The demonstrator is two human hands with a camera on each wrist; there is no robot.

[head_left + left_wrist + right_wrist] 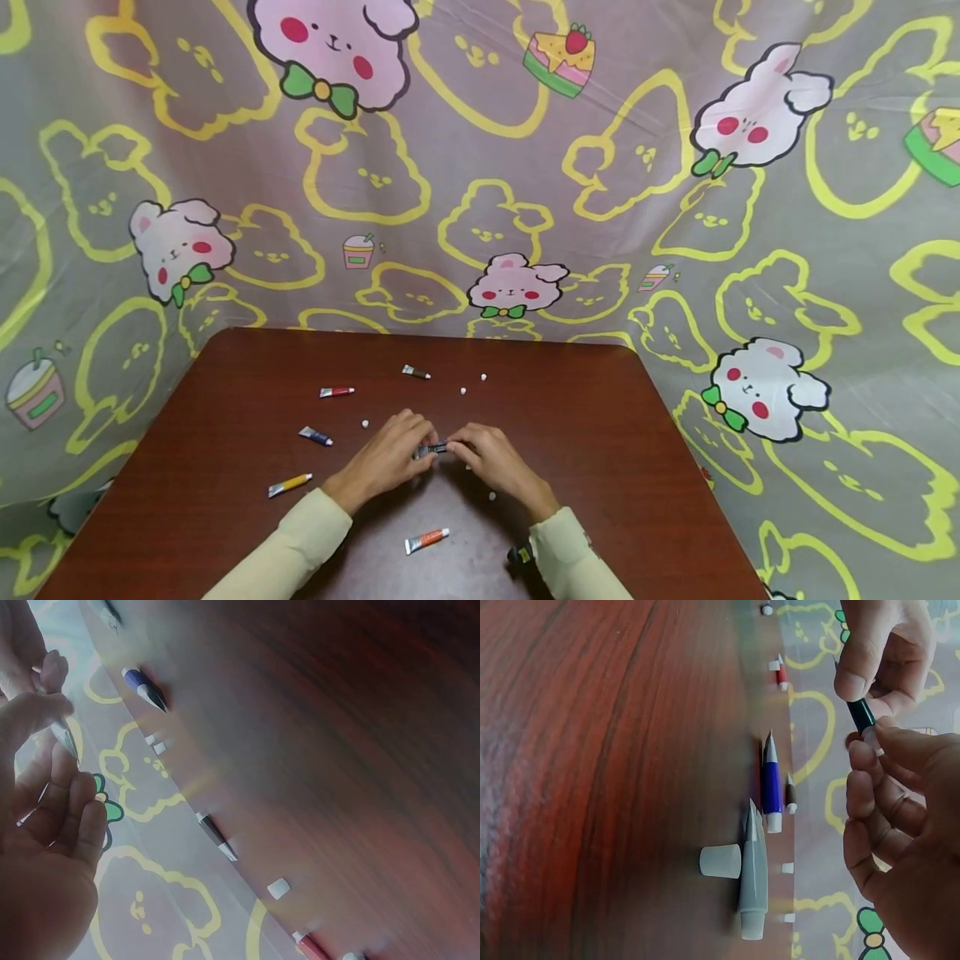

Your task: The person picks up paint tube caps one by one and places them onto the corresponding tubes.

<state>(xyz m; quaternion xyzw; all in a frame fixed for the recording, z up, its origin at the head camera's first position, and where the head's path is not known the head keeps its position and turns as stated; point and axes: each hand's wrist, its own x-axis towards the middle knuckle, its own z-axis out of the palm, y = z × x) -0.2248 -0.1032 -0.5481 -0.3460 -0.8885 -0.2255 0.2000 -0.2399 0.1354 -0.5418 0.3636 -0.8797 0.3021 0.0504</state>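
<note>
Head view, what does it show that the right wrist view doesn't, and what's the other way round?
Only the head view shows the orange tube, the yellow tube and the cream sleeves.

Only the right wrist view shows the pale grey tube lying on the table.

Both show the left hand and right hand holding the dark green tube, plus the red tube, the brown tube and the patterned cloth.
</note>
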